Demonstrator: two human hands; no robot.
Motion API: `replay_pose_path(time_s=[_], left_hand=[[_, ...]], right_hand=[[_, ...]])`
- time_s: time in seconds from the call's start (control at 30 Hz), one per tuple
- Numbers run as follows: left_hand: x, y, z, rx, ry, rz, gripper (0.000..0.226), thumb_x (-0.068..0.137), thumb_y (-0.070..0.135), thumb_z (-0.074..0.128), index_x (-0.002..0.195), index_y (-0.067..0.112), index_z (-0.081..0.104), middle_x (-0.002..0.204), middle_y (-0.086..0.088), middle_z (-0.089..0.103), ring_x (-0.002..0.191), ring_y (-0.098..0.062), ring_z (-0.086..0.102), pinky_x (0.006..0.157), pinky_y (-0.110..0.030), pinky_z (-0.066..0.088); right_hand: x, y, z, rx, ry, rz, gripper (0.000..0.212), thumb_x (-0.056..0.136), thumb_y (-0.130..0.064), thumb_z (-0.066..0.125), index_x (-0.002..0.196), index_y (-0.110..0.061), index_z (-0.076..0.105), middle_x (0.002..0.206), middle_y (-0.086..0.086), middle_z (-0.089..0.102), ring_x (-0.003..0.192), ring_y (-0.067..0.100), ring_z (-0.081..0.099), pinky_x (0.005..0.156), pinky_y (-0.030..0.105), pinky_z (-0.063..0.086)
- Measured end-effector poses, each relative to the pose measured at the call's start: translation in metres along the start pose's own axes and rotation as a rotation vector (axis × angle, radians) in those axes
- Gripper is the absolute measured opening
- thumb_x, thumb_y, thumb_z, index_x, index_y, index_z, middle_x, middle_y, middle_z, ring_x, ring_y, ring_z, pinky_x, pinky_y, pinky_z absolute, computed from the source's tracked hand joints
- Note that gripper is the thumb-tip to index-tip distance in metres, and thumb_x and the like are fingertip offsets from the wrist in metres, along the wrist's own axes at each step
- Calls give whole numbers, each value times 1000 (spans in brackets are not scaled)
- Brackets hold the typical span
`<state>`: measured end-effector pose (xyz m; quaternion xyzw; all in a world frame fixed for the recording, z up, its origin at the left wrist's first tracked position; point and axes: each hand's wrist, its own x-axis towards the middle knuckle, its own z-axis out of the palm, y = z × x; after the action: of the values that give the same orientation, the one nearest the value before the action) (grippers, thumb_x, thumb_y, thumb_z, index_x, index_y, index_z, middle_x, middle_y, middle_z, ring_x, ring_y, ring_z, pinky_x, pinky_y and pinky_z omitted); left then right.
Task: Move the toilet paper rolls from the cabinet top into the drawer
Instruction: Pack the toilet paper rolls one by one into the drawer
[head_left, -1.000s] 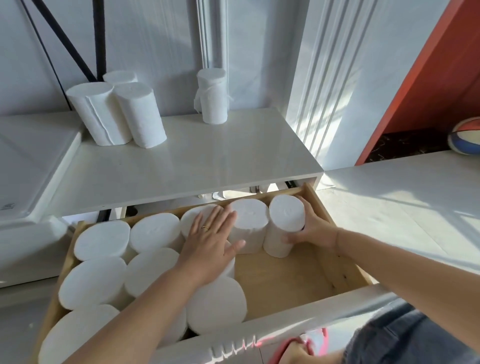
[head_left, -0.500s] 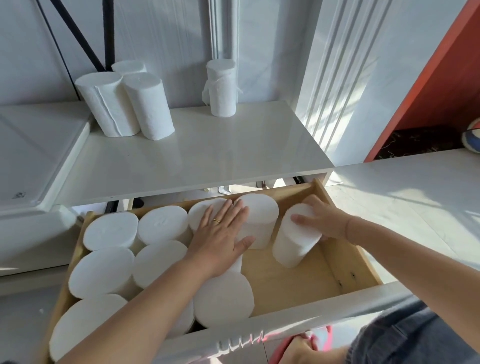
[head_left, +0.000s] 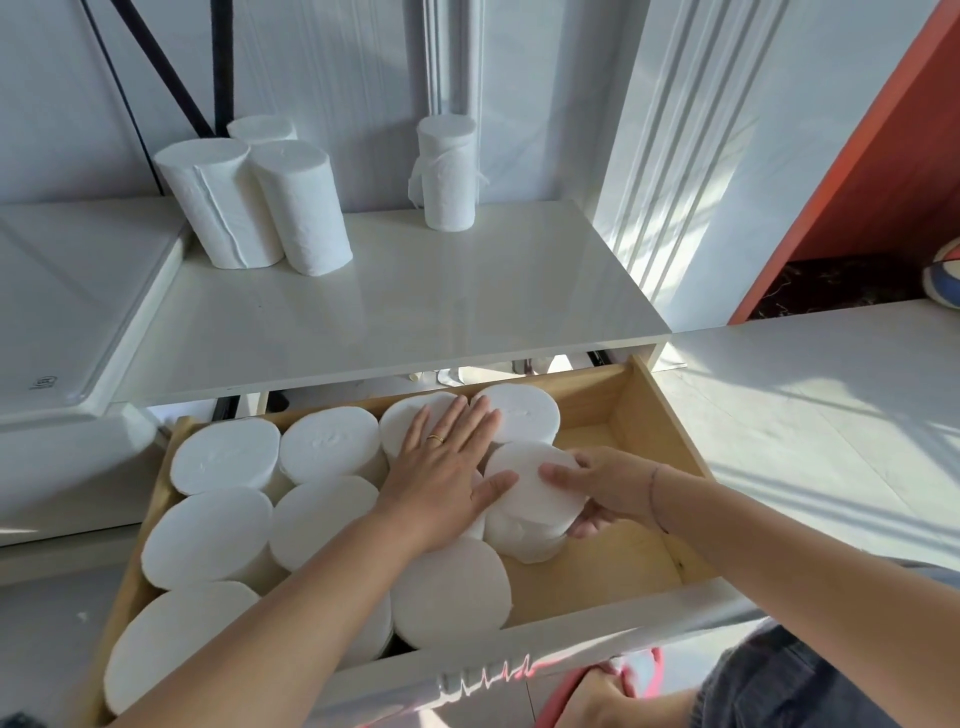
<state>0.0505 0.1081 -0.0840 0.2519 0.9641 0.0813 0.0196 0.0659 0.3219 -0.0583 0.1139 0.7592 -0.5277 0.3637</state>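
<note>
The open wooden drawer (head_left: 662, 421) holds several white toilet paper rolls standing on end. My right hand (head_left: 605, 488) grips one roll (head_left: 530, 499) near the drawer's middle, tilted against its neighbours. My left hand (head_left: 447, 467) lies flat, fingers spread, on the tops of the packed rolls beside it. On the white cabinet top (head_left: 415, 306), three rolls (head_left: 260, 202) stand grouped at the back left and a single roll (head_left: 448, 179) stands at the back middle.
The drawer's right part shows bare wood floor (head_left: 613, 551). A white appliance lid (head_left: 67, 301) adjoins the cabinet on the left. A white ledge (head_left: 831, 415) runs to the right, with an orange panel (head_left: 857, 171) and a ball (head_left: 948, 283) behind it.
My right hand has carried its roll from the drawer's back right corner leftward and forward, up against the packed rolls. My left hand stayed pressed on the rolls.
</note>
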Motion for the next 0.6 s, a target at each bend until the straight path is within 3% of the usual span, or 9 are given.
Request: replay_pose_path(time_s=[0.17, 0.23, 0.33, 0.43, 0.6], left_hand=[[-1, -1, 0, 6, 11, 5, 71, 89, 65, 13, 147, 31, -9, 156, 13, -17, 141, -6, -21, 115, -38, -14], [-1, -1, 0, -2, 14, 9, 70, 90, 64, 14, 148, 31, -8, 156, 13, -17, 141, -5, -21, 114, -37, -15], [-2, -1, 1, -16, 14, 12, 68, 91, 63, 13, 148, 31, -8, 156, 13, -17, 140, -5, -21, 114, -37, -16], [-2, -1, 1, -19, 1, 22, 67, 89, 64, 9, 147, 35, -6, 156, 12, -18, 141, -7, -22, 115, -40, -14], [-3, -1, -1, -36, -21, 63, 68, 82, 71, 0, 145, 46, -3, 156, 8, -19, 141, -11, -23, 114, -42, -16]], right_hand=[[-7, -1, -7, -85, -75, -45, 49, 88, -33, 67, 130, -16, 49, 97, 13, 65, 67, 19, 61, 70, 33, 57], [-11, 5, -1, -156, -106, -50, 67, 80, -26, 77, 134, -24, 37, 113, 14, 61, 79, 21, 63, 75, 38, 57], [-16, 10, 8, -292, 11, -122, 84, 71, -19, 83, 135, -27, 29, 117, 8, 54, 93, 27, 66, 74, 39, 59], [-16, 7, 6, -426, 89, -231, 85, 68, -24, 85, 134, -29, 33, 107, 2, 59, 79, 19, 64, 70, 36, 60], [-9, 9, -7, -574, 100, -288, 94, 63, -34, 88, 140, -31, 34, 116, -7, 60, 104, 16, 58, 92, 32, 50]])
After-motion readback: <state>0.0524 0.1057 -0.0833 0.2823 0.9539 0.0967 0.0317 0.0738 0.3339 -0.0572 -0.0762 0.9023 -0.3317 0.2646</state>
